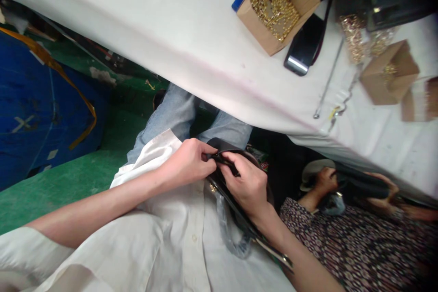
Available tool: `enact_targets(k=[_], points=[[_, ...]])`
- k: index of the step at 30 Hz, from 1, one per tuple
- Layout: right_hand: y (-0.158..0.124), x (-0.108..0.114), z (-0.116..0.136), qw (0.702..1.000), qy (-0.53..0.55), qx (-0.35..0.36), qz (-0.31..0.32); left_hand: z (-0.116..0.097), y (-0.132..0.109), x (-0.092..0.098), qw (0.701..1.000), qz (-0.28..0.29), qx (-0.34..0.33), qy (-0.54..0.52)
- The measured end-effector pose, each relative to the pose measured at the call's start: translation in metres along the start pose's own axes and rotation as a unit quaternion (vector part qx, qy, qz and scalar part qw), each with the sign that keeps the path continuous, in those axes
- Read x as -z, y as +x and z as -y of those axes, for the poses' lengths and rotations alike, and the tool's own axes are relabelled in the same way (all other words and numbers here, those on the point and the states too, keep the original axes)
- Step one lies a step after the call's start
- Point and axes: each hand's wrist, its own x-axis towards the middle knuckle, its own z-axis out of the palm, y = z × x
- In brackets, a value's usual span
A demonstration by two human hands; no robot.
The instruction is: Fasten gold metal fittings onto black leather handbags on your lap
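On my lap lies a black handbag with gold-coloured fittings and a handle wrapped in clear plastic. My left hand pinches the bag's dark edge near its top, fingertips pressed together. Close beside it, my right hand is closed on the same part, with thumb and forefinger almost meeting the left fingertips. The small spot between the fingertips is hidden, so I cannot make out any tiny piece there. Part of the bag runs under my right forearm.
Ahead is a white-covered table with a cardboard box of gold-coloured hardware, a black strap-like item, a thin metal rod and a smaller box. A co-worker's hands hold a dark item at right. A blue container stands left.
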Motion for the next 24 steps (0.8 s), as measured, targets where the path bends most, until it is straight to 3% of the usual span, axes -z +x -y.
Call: enact_targets(k=[2,8,24], points=[[0.000,-0.002,0.001,1.000,-0.008,-0.012,-0.008,0.001,0.002,-0.001,1.000,-0.006,-0.011,0.005],[0.001,-0.008,0.001,0.997,-0.042,0.053,-0.028,0.000,0.008,0.001,0.999,-0.016,-0.020,0.035],[-0.002,-0.014,0.009,0.996,0.012,0.027,-0.080,0.010,0.004,-0.004,0.999,-0.044,-0.027,-0.002]])
